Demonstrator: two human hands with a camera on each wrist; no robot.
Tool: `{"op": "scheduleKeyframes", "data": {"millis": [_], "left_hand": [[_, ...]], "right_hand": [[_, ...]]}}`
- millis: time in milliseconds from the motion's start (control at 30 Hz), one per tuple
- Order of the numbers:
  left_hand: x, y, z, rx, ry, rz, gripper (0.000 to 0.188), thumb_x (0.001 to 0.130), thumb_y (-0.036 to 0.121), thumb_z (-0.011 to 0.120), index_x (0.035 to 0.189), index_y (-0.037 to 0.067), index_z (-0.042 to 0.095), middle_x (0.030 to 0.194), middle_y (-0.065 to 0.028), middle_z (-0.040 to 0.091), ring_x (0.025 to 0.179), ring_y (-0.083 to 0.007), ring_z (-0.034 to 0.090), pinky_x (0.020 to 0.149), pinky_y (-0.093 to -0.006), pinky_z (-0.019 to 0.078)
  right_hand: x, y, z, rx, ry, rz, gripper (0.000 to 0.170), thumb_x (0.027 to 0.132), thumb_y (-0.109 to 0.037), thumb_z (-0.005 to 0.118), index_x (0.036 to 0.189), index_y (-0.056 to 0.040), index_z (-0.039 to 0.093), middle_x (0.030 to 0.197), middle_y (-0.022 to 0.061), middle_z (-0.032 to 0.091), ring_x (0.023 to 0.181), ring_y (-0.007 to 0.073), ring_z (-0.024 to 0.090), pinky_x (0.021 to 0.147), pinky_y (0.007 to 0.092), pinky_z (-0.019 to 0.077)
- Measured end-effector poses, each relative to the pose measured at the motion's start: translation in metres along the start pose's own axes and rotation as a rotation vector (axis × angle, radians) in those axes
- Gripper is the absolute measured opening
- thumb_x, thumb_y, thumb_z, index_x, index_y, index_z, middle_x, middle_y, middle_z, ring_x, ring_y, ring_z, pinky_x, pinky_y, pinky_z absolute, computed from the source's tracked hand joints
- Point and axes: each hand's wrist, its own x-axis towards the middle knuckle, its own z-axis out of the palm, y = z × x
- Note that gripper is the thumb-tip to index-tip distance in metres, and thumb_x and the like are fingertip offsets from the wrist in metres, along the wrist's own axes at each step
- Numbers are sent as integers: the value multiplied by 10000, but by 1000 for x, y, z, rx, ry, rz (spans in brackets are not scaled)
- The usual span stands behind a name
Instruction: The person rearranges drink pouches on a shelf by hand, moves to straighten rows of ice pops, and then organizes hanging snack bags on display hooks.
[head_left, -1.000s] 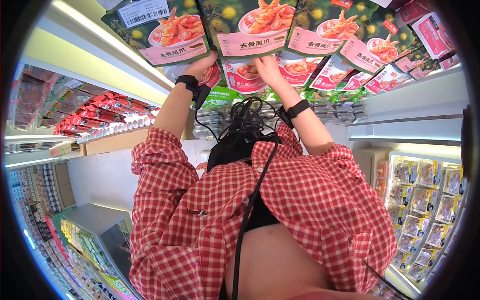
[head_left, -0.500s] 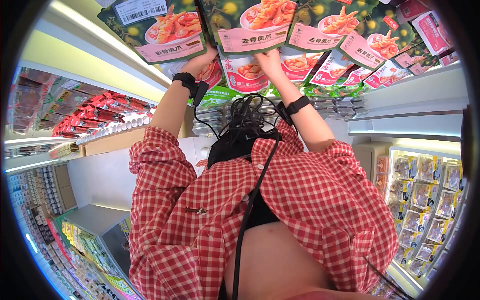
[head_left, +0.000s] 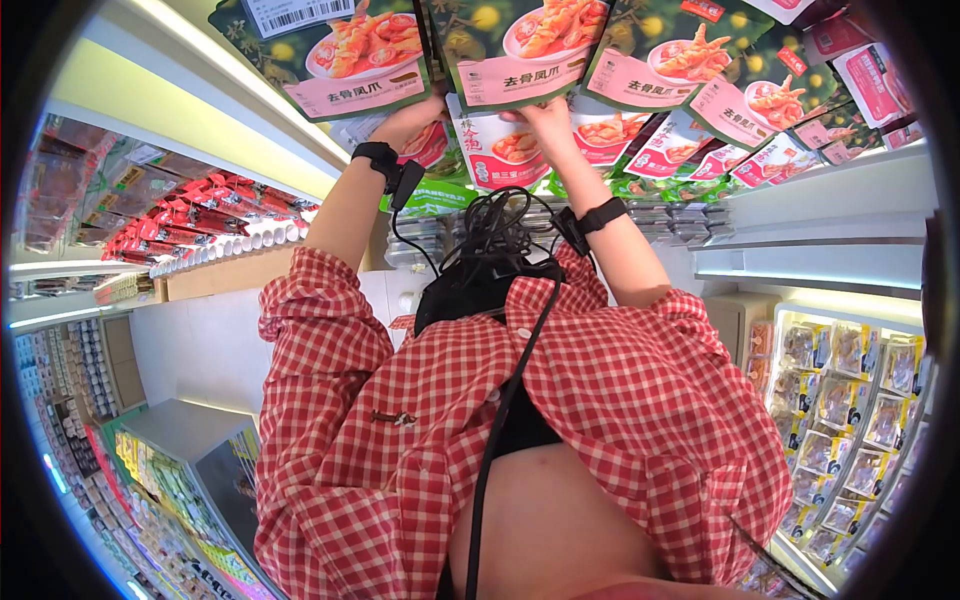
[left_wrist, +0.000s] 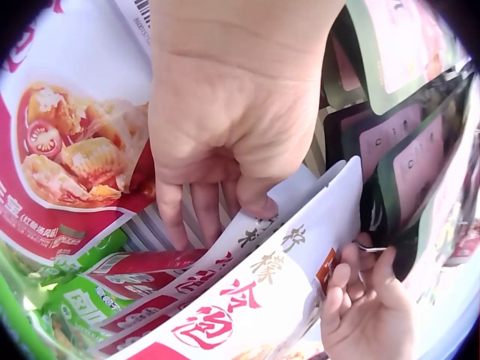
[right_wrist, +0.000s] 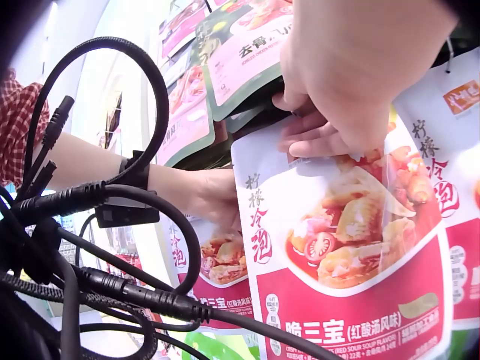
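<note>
My left hand (left_wrist: 236, 112) reaches down beside a row of white-and-red food pouches (left_wrist: 247, 274), its fingers extended along their rear side and the thumb tip at the upper edge. My right hand (head_left: 550, 130) is at the top of the front white-and-red pouch (right_wrist: 352, 292), which pictures red soup with tomato. In the right wrist view its fingers lie over that top edge. The left wrist view shows them bent beside the tip of a thin metal hook (left_wrist: 371, 248); whether they pinch the pouch I cannot tell.
Dark green pouches (head_left: 520, 85) with pink bands hang right above both hands. Green packs (head_left: 430, 196) are below the white pouches. Black cables (right_wrist: 112, 191) loop in front of the chest. Lit shelves of packaged food (head_left: 845, 400) stand on both sides.
The front white-and-red pouch has shifted and tilted a little under my right hand. The dark green pouches sit slightly further right in the head view. Both hands stay in nearly the same place.
</note>
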Motion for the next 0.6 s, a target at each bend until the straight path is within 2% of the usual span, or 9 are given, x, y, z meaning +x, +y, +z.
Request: {"op": "scheduleKeyframes", "data": {"millis": [67,167,200,300,333,433,500,567,600], "left_hand": [[6,-7,3,-80,117,34,461,993,351,255,1223,22,482,1130,-112,587,979,-194,556,863,-316,428],[8,-6,6,-37,179,-43,457,996,330,233,1228,15,468,1112,-120,591,960,-197,553,863,-308,417],[7,-3,3,-20,156,-36,357,984,163,299,1321,45,314,1260,-162,480,1097,-211,530,958,-325,421],[-2,-7,-1,-49,156,-91,381,960,116,347,1332,50,296,1261,-141,485,1128,-195,503,981,-321,397],[-11,-5,0,-125,147,-81,376,946,134,399,1309,45,357,1277,-124,477,1153,-183,480,994,-312,379],[-67,-10,-11,224,104,70,354,933,198,457,1246,30,451,1240,-112,512,1139,-174,490,984,-305,387],[-123,-6,-1,92,88,-1,362,921,255,494,1196,19,507,1165,-105,568,1062,-171,545,936,-296,418],[-166,-36,1,-269,131,-159,378,914,288,508,1185,24,509,1103,-93,606,965,-174,595,876,-305,453],[-186,-63,0,-299,212,-198,372,913,300,508,1177,38,513,1103,-90,609,930,-177,609,856,-314,463]], "right_hand": [[0,-2,1,27,-9,22,200,847,-1,532,1038,46,567,960,117,639,816,182,644,707,264,552],[-1,-5,-1,14,-27,78,208,848,-14,541,1048,39,564,984,111,632,846,185,640,710,263,554],[0,-6,-2,4,-34,85,208,849,-17,544,1048,38,564,984,110,632,844,185,640,711,262,553],[-2,-11,1,-7,-46,65,207,827,1,560,1027,54,561,931,119,639,790,181,646,676,239,548],[-2,-8,-2,-22,-57,64,199,829,0,557,1021,54,561,927,120,640,788,182,647,681,241,548],[-9,-16,-2,-98,-140,90,192,852,-44,575,1018,50,552,902,114,642,790,177,648,704,248,536],[-15,-14,-19,-159,-233,141,200,860,-71,588,1024,38,551,893,102,643,805,170,646,726,254,527],[-30,-22,-33,-182,-367,267,202,864,-97,598,1024,18,552,889,84,642,827,155,639,749,252,511],[-37,-26,-40,-196,-434,332,204,866,-110,603,1025,8,552,887,76,642,837,147,636,760,252,503]]}}
